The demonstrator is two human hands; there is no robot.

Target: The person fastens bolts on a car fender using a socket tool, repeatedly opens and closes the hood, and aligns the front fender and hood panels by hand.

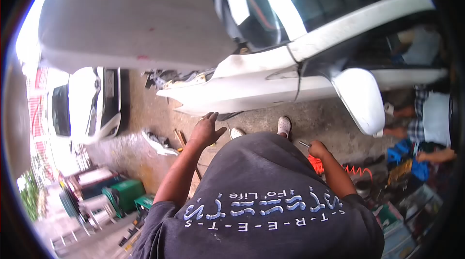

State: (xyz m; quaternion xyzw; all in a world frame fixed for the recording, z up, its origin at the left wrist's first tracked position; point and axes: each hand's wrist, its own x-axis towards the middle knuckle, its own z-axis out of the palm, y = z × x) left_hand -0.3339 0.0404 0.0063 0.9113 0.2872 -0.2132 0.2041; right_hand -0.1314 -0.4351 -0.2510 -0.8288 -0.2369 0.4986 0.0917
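My left hand (207, 129) reaches forward with its fingers apart and nothing in them, close to the lower edge of a white car fender (232, 95). At my right side, my right hand (317, 149) is closed round a small metal tool (304, 143) whose end sticks out to the left. Above the fender, the car's hood (140, 21) is raised. The side mirror (359, 99) juts out to the right of my hands.
Another white car (85, 104) stands at the left. A green bin (127, 195) is at lower left. An orange coiled hose (358, 169) lies by my right arm. A person in a light shirt (436, 118) is at the far right, near blue cloth (399, 152).
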